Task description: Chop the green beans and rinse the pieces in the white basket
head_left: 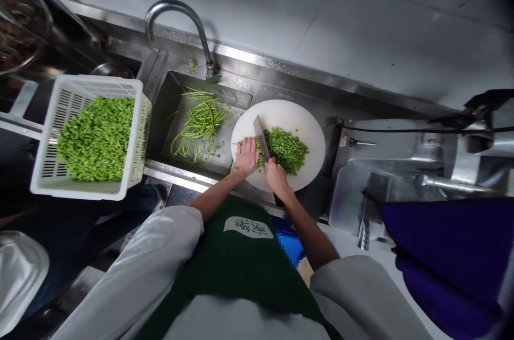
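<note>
My right hand point(276, 175) grips the handle of a kitchen knife point(261, 136) with a broad blade, upright over the round white cutting board point(316, 160). Just left of the blade, my left hand point(247, 157) presses down with its fingers together on a bunch of green beans point(258, 144). Most of that bunch is hidden under the fingers. On the blade's other side lies a heap of chopped green beans point(289, 150). Long uncut green beans point(204, 120) lie loose in the sink point(160, 131) left of the board.
A white plastic basket point(80, 190) of chopped beans point(96, 142) stands left of the sink. A curved faucet point(176, 5) rises behind. Another basin point(349, 190) and dark purple cloth point(450, 254) are at right. Part of another person point(24, 281) shows at lower left.
</note>
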`<action>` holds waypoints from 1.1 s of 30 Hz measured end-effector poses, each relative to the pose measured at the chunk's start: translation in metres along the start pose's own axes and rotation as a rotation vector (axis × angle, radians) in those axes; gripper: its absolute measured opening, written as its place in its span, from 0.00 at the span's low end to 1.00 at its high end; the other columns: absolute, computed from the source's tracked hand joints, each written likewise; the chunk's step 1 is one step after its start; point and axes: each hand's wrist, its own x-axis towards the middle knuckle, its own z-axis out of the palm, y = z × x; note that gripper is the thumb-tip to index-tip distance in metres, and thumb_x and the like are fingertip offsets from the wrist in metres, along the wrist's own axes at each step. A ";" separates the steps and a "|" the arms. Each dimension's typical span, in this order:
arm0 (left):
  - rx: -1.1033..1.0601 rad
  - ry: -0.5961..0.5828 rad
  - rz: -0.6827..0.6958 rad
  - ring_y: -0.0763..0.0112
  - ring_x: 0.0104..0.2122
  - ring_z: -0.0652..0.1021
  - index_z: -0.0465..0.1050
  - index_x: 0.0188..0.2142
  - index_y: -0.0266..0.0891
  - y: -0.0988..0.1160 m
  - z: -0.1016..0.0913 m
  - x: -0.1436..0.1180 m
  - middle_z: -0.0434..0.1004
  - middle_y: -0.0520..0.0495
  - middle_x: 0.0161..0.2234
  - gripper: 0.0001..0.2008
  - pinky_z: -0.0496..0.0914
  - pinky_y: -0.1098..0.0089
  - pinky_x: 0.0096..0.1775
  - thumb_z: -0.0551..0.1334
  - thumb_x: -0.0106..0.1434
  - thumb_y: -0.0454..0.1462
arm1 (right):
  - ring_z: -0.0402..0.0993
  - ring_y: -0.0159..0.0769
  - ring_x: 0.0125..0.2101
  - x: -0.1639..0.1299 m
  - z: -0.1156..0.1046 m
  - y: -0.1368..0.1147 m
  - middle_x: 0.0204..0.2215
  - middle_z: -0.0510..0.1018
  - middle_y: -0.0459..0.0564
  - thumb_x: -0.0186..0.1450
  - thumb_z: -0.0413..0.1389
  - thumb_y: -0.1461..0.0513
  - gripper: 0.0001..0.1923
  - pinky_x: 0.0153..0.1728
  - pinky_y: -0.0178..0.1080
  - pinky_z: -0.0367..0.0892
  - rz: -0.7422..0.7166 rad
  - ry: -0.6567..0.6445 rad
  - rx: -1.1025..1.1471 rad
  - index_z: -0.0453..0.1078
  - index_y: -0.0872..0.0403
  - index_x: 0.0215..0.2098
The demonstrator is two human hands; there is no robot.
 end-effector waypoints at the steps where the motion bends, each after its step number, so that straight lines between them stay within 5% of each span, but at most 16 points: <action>1: 0.001 -0.004 0.003 0.48 0.79 0.56 0.54 0.79 0.24 0.000 -0.001 0.000 0.57 0.31 0.78 0.34 0.47 0.44 0.78 0.42 0.80 0.41 | 0.84 0.50 0.54 0.004 0.003 -0.001 0.53 0.84 0.70 0.83 0.41 0.63 0.18 0.50 0.40 0.72 0.001 0.005 0.002 0.65 0.64 0.63; 6: -0.013 0.014 -0.011 0.50 0.80 0.54 0.52 0.80 0.27 -0.002 -0.009 -0.003 0.55 0.32 0.79 0.34 0.47 0.43 0.78 0.42 0.81 0.42 | 0.85 0.50 0.53 0.011 0.001 0.001 0.52 0.85 0.69 0.83 0.41 0.62 0.18 0.49 0.40 0.71 -0.011 0.024 0.018 0.66 0.63 0.62; 11: -0.025 0.087 -0.105 0.54 0.81 0.48 0.46 0.81 0.28 -0.011 -0.021 -0.011 0.44 0.33 0.82 0.35 0.47 0.44 0.78 0.41 0.81 0.42 | 0.86 0.51 0.51 -0.014 -0.014 0.006 0.49 0.86 0.69 0.84 0.40 0.62 0.19 0.47 0.40 0.71 0.000 0.069 -0.045 0.66 0.62 0.62; 16: -0.027 0.037 -0.071 0.52 0.81 0.51 0.48 0.81 0.27 -0.009 -0.010 -0.011 0.46 0.33 0.81 0.35 0.46 0.42 0.78 0.42 0.80 0.42 | 0.86 0.52 0.52 -0.030 -0.011 0.001 0.50 0.86 0.69 0.83 0.40 0.62 0.19 0.48 0.41 0.72 -0.022 0.009 -0.079 0.66 0.63 0.63; 21: -0.012 0.014 -0.052 0.50 0.80 0.54 0.51 0.80 0.25 -0.005 0.001 -0.009 0.53 0.32 0.80 0.35 0.44 0.41 0.79 0.42 0.80 0.41 | 0.85 0.51 0.54 -0.011 0.000 -0.006 0.53 0.85 0.70 0.83 0.41 0.64 0.19 0.50 0.41 0.72 -0.027 0.003 -0.039 0.65 0.64 0.63; 29: 0.001 -0.021 -0.038 0.47 0.78 0.58 0.52 0.80 0.27 -0.013 -0.011 -0.010 0.58 0.30 0.78 0.36 0.50 0.41 0.77 0.43 0.81 0.45 | 0.85 0.49 0.54 0.013 0.009 -0.003 0.52 0.85 0.69 0.83 0.42 0.62 0.17 0.50 0.39 0.72 -0.033 0.052 0.011 0.66 0.62 0.62; 33: 0.081 -0.070 0.043 0.41 0.78 0.57 0.46 0.81 0.24 -0.022 -0.015 -0.022 0.56 0.25 0.78 0.47 0.51 0.39 0.76 0.53 0.77 0.56 | 0.84 0.51 0.55 0.015 0.006 0.004 0.54 0.84 0.68 0.83 0.44 0.61 0.17 0.50 0.40 0.71 -0.037 0.062 0.029 0.66 0.61 0.62</action>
